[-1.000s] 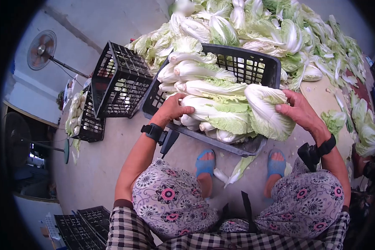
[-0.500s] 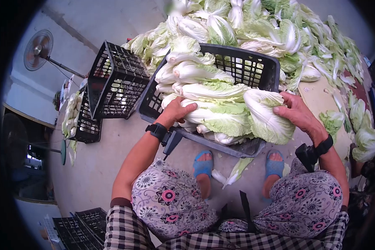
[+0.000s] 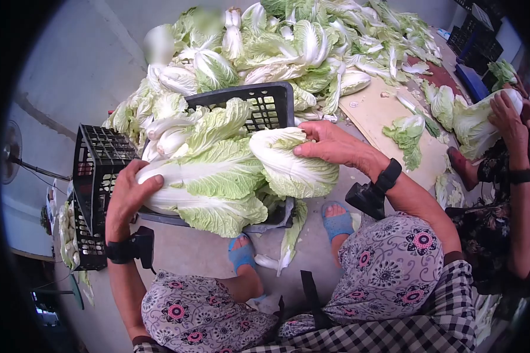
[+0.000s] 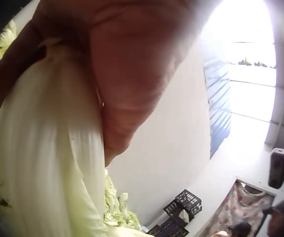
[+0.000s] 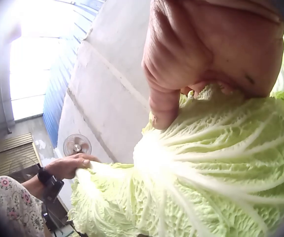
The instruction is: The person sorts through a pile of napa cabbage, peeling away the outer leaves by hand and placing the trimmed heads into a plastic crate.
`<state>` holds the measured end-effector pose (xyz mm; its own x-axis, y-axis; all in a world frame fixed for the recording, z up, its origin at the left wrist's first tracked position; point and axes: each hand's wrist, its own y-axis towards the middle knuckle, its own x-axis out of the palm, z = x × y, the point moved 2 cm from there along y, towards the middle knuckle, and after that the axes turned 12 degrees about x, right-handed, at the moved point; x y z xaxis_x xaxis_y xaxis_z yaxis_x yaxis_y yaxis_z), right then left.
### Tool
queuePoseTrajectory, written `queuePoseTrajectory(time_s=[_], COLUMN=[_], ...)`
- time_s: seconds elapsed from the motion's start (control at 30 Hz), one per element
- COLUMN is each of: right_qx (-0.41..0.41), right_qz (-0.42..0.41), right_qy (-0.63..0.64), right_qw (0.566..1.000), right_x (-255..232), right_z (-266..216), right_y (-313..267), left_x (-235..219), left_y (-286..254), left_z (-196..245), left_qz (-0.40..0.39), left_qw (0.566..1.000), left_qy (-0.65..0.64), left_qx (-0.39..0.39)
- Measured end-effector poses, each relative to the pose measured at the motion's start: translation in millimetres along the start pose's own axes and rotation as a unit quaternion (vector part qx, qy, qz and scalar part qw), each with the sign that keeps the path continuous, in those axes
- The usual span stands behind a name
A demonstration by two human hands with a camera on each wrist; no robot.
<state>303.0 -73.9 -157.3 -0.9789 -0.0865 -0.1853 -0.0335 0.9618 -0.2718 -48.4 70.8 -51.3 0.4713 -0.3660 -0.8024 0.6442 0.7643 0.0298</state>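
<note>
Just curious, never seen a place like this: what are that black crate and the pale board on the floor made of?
The black crate looks like moulded plastic: matte, with an even lattice of holes. The pale board seems to be plywood or similar, flat and dull, though the material cannot be told for certain.

1. The cabbage [image 3: 218, 176] has crinkled, veined green leaves and smooth, faintly glossy white ribs.
2. The crate [image 3: 271, 100] is dark matt plastic, moulded as an open grid.
3. The floor [image 3: 206, 253] is pale, matt and smooth, like concrete.
4. The board [image 3: 377, 117] looks like pale, dull wood.
5. The trousers [image 3: 388, 270] are soft printed cloth.
6. The wrist straps [image 3: 388, 175] are matt black.
</note>
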Motion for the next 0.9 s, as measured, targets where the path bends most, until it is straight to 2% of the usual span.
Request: queuePoseTrajectory(time_s=[0.07,0.1,0.2,0.23,0.33,0.53,0.77,0.9], right_qx=[-0.012,-0.007,-0.005,-0.012,-0.029,-0.04,-0.06,-0.024], right_qz=[-0.017,-0.016,0.003,0.023,0.079,0.08,0.072,0.082], right_qy=[0.034,0.044,0.079,0.076,0.061,0.203,0.225,0.236], right_qw=[0.999,0.999,0.997,0.997,0.995,0.975,0.97,0.968], right_x=[-2.4,-4.3,-9.5,-12.7,-27.6,-43.5,-48.1,-50.2], right_z=[4.9,3.4,-4.4,-4.3,3.9,10.6,11.8,20.8], right_y=[1.8,1.0,-6.1,-9.1,-13.0,-30.9,-38.1,-34.2], left_x=[-20.9,-26.5,-33.5,-37.5,-33.1,-32.3,-6.7,6.1], left_y=[-10.1,-8.0,-10.2,-12.2,-21.7,-23.2,-15.8,-17.1], left_z=[23.2,22.0,35.4,42.4,65.0,94.9,77.2,70.3], left_qz=[0.035,0.028,0.033,0.052,0.113,0.153,0.182,0.168], left_qw=[0.993,0.99,0.998,0.994,0.986,0.972,0.966,0.971], left_qy=[-0.086,-0.124,0.023,0.056,-0.024,-0.109,-0.086,-0.084], left_qx=[0.067,0.057,0.05,0.074,0.119,0.141,0.164,0.148])
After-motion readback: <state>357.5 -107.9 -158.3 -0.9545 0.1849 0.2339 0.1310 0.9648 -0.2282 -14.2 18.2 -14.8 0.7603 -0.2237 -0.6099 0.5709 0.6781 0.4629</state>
